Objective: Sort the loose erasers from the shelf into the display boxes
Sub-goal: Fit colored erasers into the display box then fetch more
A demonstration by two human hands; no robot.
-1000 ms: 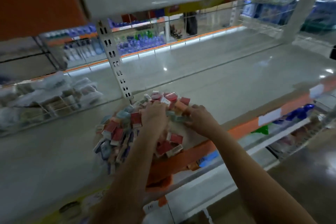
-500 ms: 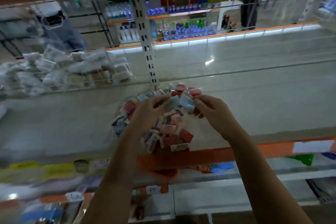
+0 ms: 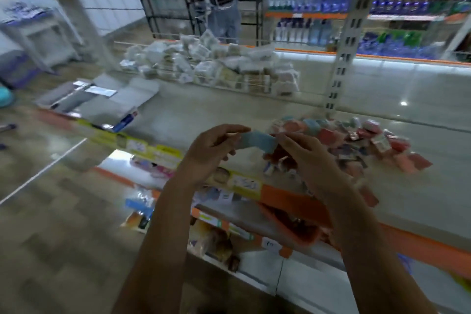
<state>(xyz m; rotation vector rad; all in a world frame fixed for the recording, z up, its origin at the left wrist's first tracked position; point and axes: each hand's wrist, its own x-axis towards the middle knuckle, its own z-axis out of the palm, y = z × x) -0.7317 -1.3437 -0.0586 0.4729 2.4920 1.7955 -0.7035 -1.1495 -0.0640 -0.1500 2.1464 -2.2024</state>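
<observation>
Hands: 2, both raised in front of the shelf [image 3: 229, 109] edge. Left hand [image 3: 211, 150] and right hand [image 3: 303, 153] hold 1 row of pale blue erasers [image 3: 258, 141] between them, each hand with fingers curled, pinching 1 end of the row; blur hides how many erasers the row contains. Right hand also grips a dark red item [image 3: 276, 158] beneath the blue row, its nature unclear.

Loose erasers: 1 heap [image 3: 356, 140] lying on the shelf surface, just to the right of the hands, red, pink, pale blue and white pieces mixed; individual count cannot be told through the blur.

Containers: 1 orange tray [image 3: 293, 222] hangs at the shelf's front edge below the right wrist, contents not legible. 1 flat open box [image 3: 84, 99] lies at the left end of the shelf, well apart from the heap, holding long grey and white items that cannot be identified. 1 wire basket [image 3: 229, 81] stands behind the shelf and is filled with clear-wrapped packets [image 3: 211, 58], too many and too blurred to count.

Background: 1 perforated white upright [image 3: 341, 58] rises behind the heap; 1 person [image 3: 224, 10] stands in the far aisle; rows of blue bottles [image 3: 382, 43] fill distant racks.
</observation>
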